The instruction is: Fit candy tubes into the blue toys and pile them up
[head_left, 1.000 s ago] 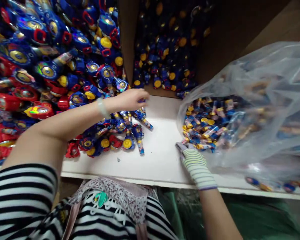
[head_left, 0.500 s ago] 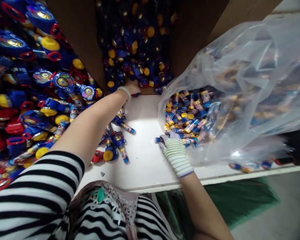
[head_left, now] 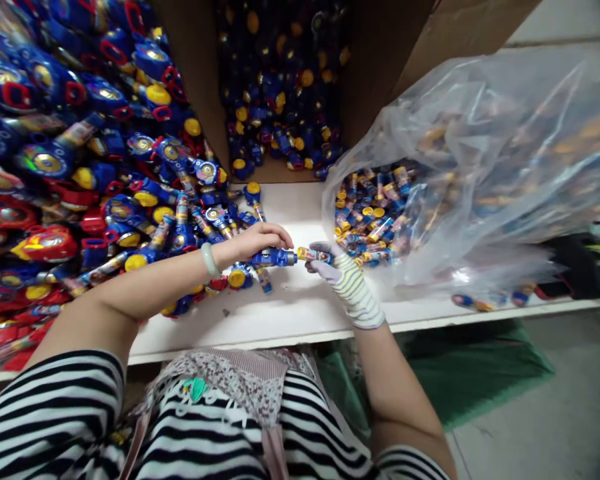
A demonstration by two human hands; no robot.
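My bare left hand (head_left: 263, 241), with a pale bangle at the wrist, grips a blue toy (head_left: 276, 258) with a grey nozzle-like end pointing right. In a striped glove, my right hand (head_left: 333, 265) pinches a small printed tube (head_left: 314, 255) with a yellow end and a blue end. The tube's yellow end faces the toy's nozzle, very close to it; I cannot tell whether they touch. Just below my left hand lie finished-looking toys with tubes attached, one showing a yellow disc (head_left: 239, 277). Part of the blue toy is hidden under my fingers.
A large heap of blue and red toys (head_left: 45, 160) fills the left side. Behind, a cardboard box (head_left: 380, 80) holds many blue toys. On the right, a clear plastic bag (head_left: 480, 133) spills printed tubes (head_left: 375, 213). The white table's front edge (head_left: 290, 340) runs before me.
My left hand has come back from the box's opening with a blue toy. My right hand has lifted its tube up and left, so both hands are now close together.
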